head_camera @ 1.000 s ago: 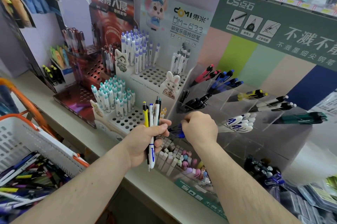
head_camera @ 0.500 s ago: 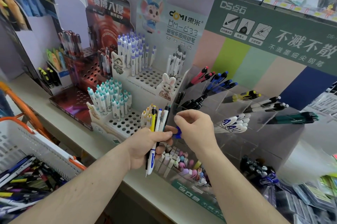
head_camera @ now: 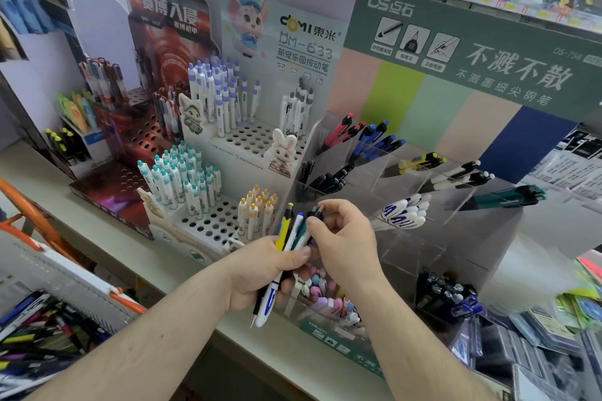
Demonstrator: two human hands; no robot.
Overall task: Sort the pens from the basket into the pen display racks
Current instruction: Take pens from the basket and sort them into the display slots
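Observation:
My left hand (head_camera: 260, 273) grips a bundle of several pens (head_camera: 286, 237), yellow, white, blue and dark ones, upright in front of the racks. My right hand (head_camera: 345, 237) reaches into the top of that bundle and pinches a dark pen (head_camera: 317, 213) with thumb and forefinger. The white basket (head_camera: 81, 276) with orange trim sits at the lower left, full of mixed pens (head_camera: 35, 332). Behind the hands stand a white hole rack (head_camera: 208, 224) with teal and yellow-capped pens, and a clear acrylic rack (head_camera: 407, 172) with slanted compartments.
A red hole rack (head_camera: 130, 146) stands at the left on the pale counter (head_camera: 97, 237). A box of pastel erasers (head_camera: 325, 296) sits right under my hands. Dark ink bottles (head_camera: 446, 296) and flat packets lie at the right. Shelves of goods run overhead.
My right hand has come back from the acrylic rack's lower compartment to the bundle in my left hand and now pinches a dark pen at its top. The view shifted slightly.

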